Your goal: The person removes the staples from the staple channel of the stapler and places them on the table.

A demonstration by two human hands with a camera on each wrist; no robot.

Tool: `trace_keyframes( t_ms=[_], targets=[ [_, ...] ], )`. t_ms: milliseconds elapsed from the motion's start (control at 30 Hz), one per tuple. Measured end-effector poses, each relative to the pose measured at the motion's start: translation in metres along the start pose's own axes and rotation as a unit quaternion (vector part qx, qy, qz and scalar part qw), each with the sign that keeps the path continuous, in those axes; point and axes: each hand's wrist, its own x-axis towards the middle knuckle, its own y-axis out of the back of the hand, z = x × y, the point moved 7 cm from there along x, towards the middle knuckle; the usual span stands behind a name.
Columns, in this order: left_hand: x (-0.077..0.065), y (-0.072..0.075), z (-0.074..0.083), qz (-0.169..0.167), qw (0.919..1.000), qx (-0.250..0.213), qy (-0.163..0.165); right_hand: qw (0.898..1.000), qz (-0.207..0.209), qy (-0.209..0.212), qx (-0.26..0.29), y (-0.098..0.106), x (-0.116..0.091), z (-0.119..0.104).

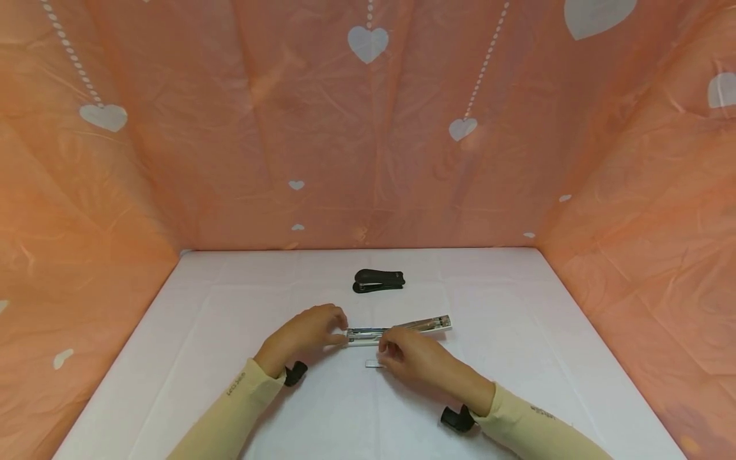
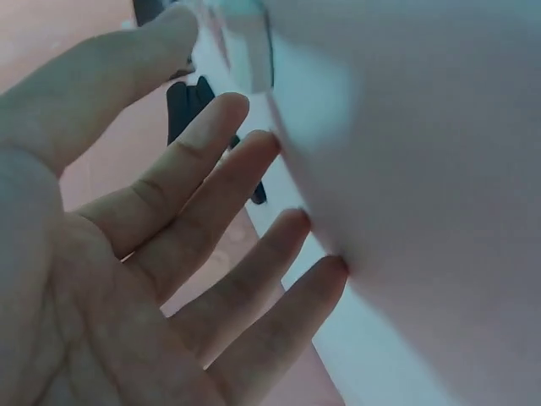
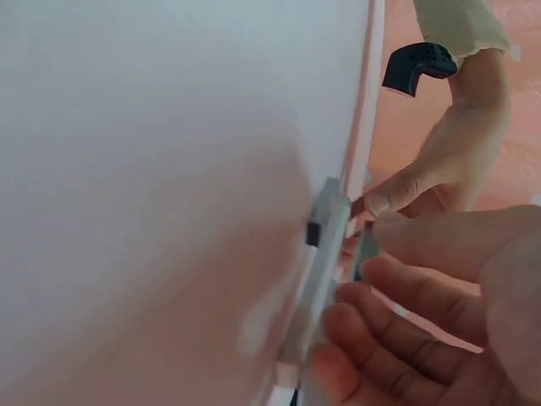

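A white-and-metal stapler, apparently opened out lengthwise, lies across the middle of the table with its shiny inner channel showing. At its left end, my left hand has the thumb beside the tip and extended fingers reaching down to the cloth. My right hand is bent over the stapler's middle and hides part of it. Between right thumb and index finger, a small grey strip appears pinched; its kind is unclear. Nearer me, a short silver strip, like a row of staples, lies beside the right thumb.
A black stapler sits farther back on the white-covered table. Orange cloth with pale hearts hangs behind and along both sides. Black wrist cameras project under both forearms.
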Motion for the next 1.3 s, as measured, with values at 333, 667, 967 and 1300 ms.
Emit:
trace_keyframes(
  t_ms=[333, 667, 967, 1300],
  targets=[
    [-0.001, 0.019, -0.008, -0.041, 0.998, -0.048, 0.0, 0.997, 0.064, 0.039, 0.018, 0.042, 0.012, -0.004],
    [0.016, 0.031, -0.018, 0.045, 0.9975, -0.043, 0.032, 0.993, 0.093, 0.061, -0.034, 0.079, 0.038, -0.011],
    [0.04, 0.031, -0.025, 0.062, 0.9965, -0.031, 0.047, 0.993, 0.074, 0.076, -0.044, 0.09, 0.072, -0.01],
    [0.066, 0.027, -0.03, 0.08, 0.9956, -0.031, 0.035, 0.998, 0.044, 0.042, -0.021, 0.093, 0.11, 0.002]
  ],
)
